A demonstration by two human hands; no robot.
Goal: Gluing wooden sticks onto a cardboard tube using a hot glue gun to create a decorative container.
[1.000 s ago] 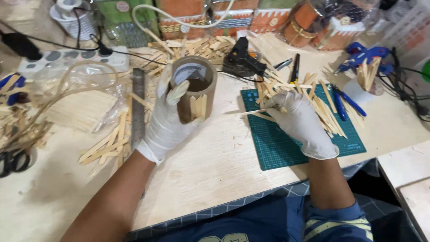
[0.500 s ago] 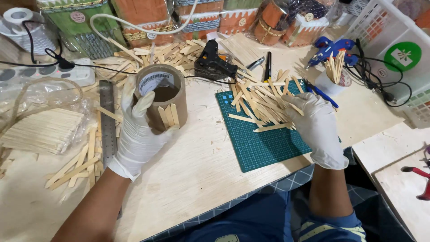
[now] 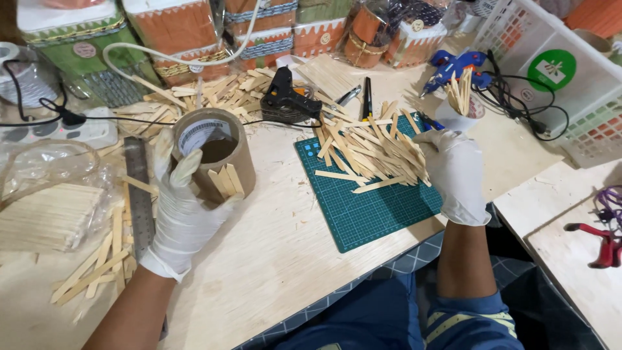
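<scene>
Left hand (image 3: 184, 217), white-gloved, grips a brown cardboard tube (image 3: 217, 155) with pale wooden sticks glued to its side. Right hand (image 3: 457, 172), gloved too, rests on a pile of flat wooden sticks (image 3: 369, 155) atop the green cutting mat (image 3: 376, 207).

Two white-gloved hands are in view, the left hand (image 3: 184, 220) and the right hand (image 3: 457, 172). There is one brown cardboard tube (image 3: 217, 159) with three flat wooden sticks (image 3: 227, 181) on its side, one green cutting mat (image 3: 369, 194), one grey metal ruler (image 3: 139, 194), two glue guns, a black glue gun (image 3: 285, 100) and a blue glue gun (image 3: 453, 65), one white cup of sticks (image 3: 461, 107), one white plastic basket (image 3: 564, 71), and one clear bag of sticks (image 3: 48, 204). The loose wooden sticks on the mat (image 3: 372, 152) are too many to count.
</scene>
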